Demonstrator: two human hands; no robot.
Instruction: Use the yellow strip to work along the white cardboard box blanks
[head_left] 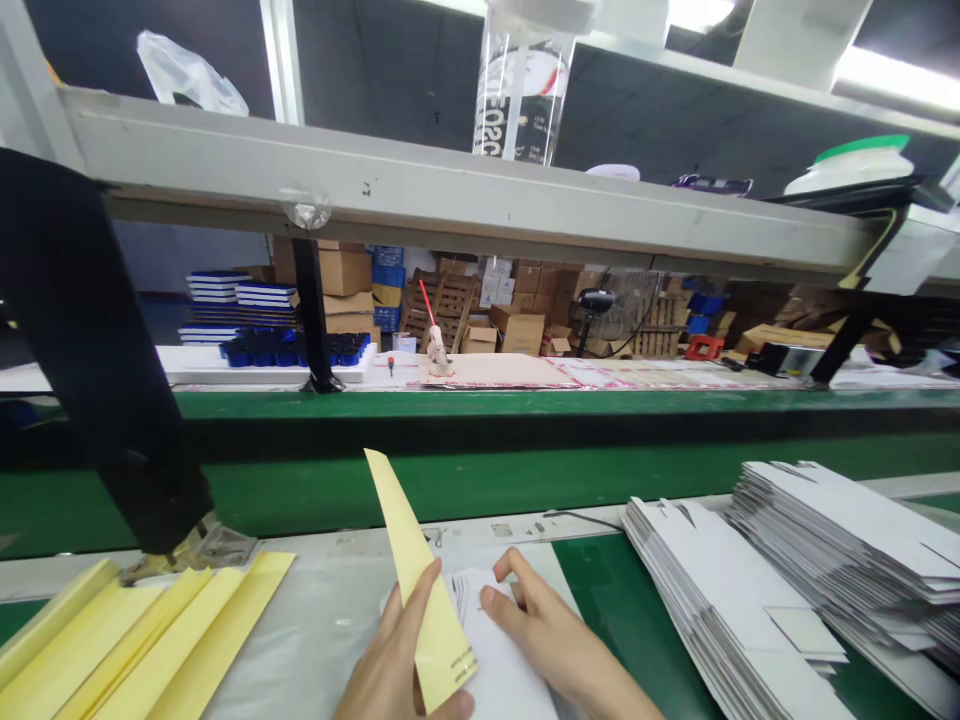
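My left hand (394, 655) is closed around a narrow folded yellow sheet (420, 600), which stands tilted with its pointed end up and small dark print near its lower end. Just right of it, my right hand (544, 630) rests on a pile of white papers (499, 665), with thumb and forefinger bent towards each other at its upper edge. Whether a sheet is pinched between them is too small to tell. The white papers lie under both hands at the bottom centre.
Folded yellow sheets (172, 640) lie at the lower left. Stacks of flat white cartons (735, 610) stand at the right. A black post (97, 350) rises at the left; a green conveyor (510, 480) crosses behind, below a shelf (450, 180).
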